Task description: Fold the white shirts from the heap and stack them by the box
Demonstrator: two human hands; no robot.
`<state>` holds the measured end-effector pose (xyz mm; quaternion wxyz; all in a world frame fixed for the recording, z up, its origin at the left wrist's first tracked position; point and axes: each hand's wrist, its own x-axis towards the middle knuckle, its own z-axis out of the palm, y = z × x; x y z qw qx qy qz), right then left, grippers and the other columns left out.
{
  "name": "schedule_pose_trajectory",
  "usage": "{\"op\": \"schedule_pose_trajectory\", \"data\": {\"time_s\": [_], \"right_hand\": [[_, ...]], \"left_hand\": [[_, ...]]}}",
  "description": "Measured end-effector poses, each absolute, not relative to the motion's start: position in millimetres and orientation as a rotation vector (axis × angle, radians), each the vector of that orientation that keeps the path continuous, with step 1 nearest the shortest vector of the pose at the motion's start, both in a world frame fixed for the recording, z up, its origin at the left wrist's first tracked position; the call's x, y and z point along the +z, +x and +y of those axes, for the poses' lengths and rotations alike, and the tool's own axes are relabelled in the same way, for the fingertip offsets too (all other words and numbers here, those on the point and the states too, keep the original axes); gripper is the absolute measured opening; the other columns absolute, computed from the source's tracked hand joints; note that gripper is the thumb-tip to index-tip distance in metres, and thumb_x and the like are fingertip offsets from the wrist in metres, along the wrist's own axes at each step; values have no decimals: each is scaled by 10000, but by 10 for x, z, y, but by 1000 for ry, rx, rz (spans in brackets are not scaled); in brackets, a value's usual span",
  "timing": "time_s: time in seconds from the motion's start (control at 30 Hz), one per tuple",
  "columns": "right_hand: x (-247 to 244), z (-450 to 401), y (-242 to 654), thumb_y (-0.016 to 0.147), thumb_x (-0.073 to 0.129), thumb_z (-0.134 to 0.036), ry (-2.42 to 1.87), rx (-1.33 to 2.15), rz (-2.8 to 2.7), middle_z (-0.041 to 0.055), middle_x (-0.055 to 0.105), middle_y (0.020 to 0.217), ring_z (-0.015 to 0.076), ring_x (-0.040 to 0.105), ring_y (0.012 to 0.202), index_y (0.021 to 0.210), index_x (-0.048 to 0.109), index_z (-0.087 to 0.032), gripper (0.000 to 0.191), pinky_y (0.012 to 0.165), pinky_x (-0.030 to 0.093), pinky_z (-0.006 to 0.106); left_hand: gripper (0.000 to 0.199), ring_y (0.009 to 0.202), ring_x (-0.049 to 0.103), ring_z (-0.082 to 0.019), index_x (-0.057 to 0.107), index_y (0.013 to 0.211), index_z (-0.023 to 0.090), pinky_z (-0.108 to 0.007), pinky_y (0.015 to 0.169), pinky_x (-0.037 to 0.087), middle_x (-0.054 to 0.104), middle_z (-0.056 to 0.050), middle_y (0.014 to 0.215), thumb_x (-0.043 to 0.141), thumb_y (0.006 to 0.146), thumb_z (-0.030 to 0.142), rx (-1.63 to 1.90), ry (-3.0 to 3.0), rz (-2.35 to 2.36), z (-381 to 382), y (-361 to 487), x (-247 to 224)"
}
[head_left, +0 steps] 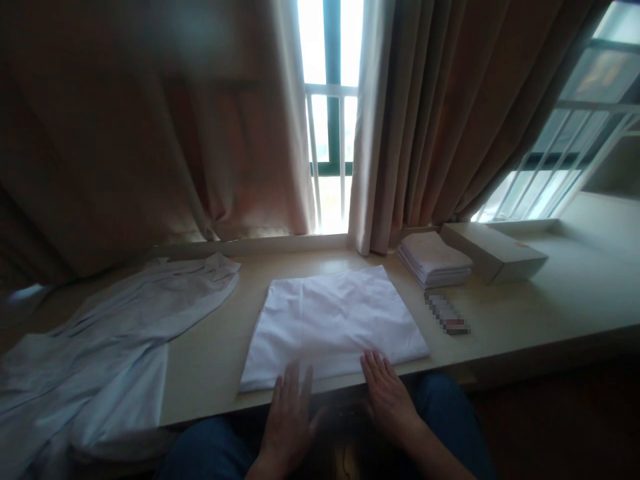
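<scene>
A white cloth (335,320), folded into a wide flat shape, lies on the pale tabletop (200,363) in front of me. Its surface shows soft wrinkles. At the cloth's near edge, my left hand (293,410) is stretched out with its fingers apart, slightly blurred, the tips over the edge. My right hand (387,393) lies flat with its fingertips on the near right part of the cloth. Neither hand grips anything.
On the left, loose white garments (135,307) spread over the table and hang past its front edge. A stack of folded white cloths (435,260), a white box (495,250) and a pixelated small object (447,312) are on the right. Curtains (410,120) hang behind.
</scene>
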<state>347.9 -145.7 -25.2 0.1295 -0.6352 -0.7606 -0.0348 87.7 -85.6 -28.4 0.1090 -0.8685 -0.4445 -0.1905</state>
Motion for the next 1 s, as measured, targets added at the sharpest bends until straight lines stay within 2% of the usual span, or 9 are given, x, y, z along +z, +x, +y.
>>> {"op": "schedule_pose_trajectory", "data": {"time_s": [0.2, 0.37, 0.83, 1.0], "right_hand": [[-297, -1643, 4101, 840, 552, -446, -2042, -186, -2087, 153, 134, 1557, 307, 75, 1443, 1486, 244, -50, 818, 1161, 133, 457], [-391, -1709, 4428, 858, 473, -540, -2249, -256, -1926, 186, 166, 1546, 331, 89, 1438, 1465, 285, -16, 823, 1146, 126, 507], [-524, -1709, 4430, 885, 370, -570, -2265, -348, -1900, 199, 128, 1552, 335, 12, 1441, 1471, 246, 6, 831, 1132, 135, 547], [-578, -1693, 4441, 882, 362, -592, -2287, -381, -1907, 197, 117, 1555, 337, 10, 1441, 1475, 237, 1, 848, 1131, 136, 550]], "left_hand": [[805, 1431, 139, -379, 311, 1470, 140, -555, 1117, 221, 137, -201, 1565, 550, 806, 528, -536, -2475, -1442, -881, 599, -298], [837, 1422, 140, -409, 318, 1456, 68, -588, 1099, 207, 173, -256, 1540, 515, 802, 551, -488, -2331, -1618, -884, 314, -337], [848, 1420, 143, -402, 327, 1446, 44, -563, 1103, 170, 169, -292, 1526, 524, 784, 536, -368, -2270, -1658, -912, 263, -329], [829, 1426, 138, -383, 324, 1449, 53, -559, 1104, 173, 173, -273, 1533, 503, 795, 530, -369, -2253, -1684, -938, 292, -297]]}}
